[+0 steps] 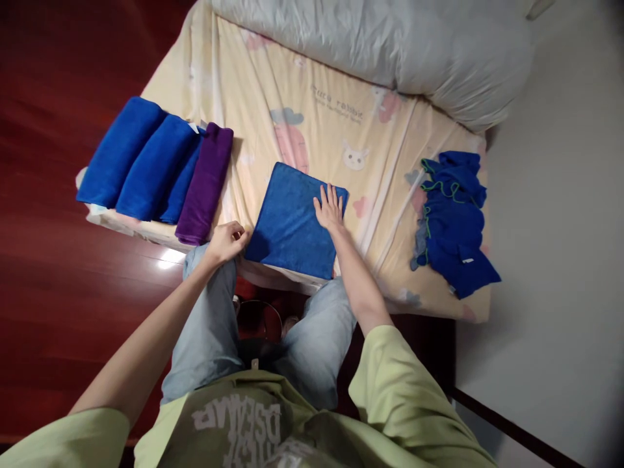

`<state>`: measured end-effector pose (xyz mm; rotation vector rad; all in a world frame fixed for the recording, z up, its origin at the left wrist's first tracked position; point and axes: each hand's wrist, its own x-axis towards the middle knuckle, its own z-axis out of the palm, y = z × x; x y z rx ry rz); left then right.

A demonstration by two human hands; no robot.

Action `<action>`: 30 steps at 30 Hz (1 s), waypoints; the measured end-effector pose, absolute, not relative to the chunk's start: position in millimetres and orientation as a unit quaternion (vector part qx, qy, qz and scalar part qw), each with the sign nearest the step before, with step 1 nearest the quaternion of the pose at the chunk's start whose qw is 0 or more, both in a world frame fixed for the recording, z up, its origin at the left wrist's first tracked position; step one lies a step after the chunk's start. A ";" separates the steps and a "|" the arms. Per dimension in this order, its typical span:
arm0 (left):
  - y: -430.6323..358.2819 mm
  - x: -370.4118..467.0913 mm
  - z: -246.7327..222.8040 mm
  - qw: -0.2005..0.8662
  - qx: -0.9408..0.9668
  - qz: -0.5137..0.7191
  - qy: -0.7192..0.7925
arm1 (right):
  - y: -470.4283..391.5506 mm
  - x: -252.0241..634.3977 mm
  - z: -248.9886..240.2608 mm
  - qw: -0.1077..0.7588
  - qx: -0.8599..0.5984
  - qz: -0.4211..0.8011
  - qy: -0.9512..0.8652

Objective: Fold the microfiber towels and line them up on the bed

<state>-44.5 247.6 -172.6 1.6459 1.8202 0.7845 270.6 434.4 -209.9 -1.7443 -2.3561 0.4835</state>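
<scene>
A blue towel (292, 224) lies flat as a near-square on the bed in front of me, close to its front edge. My right hand (330, 208) rests open on the towel's upper right part, fingers spread and palm down. Beside the towel's lower left edge is my left hand (227, 241), its fingers curled in. The fingertips come right up to that edge; whether they pinch the cloth is hidden.
Folded blue towels (146, 162) and a folded purple towel (205, 185) lie side by side at the left. Crumpled blue cloths (453, 227) with green edging lie at the right. A grey-white quilt (390, 45) runs along the back of the patterned bedsheet (331, 143).
</scene>
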 end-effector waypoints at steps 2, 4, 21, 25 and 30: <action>247.9 -44.7 -172.4 0.280 0.622 0.286 0.673 | 448.6 275.5 -213.4 0.095 -0.587 0.171 -0.786; 248.7 -45.0 -172.2 0.276 0.632 0.279 0.668 | 463.5 277.4 -212.3 0.100 -0.594 0.183 -0.777; 222.0 -32.0 -169.4 0.285 0.757 0.209 0.549 | 158.4 371.5 -145.6 0.190 -0.660 0.194 -0.700; 227.9 -29.0 -177.9 0.268 0.803 0.150 0.510 | 170.8 369.3 -150.5 0.168 -0.694 0.188 -0.675; 231.7 -22.2 -183.4 0.216 0.826 0.089 0.513 | 189.7 361.2 -159.3 0.153 -0.654 0.184 -0.717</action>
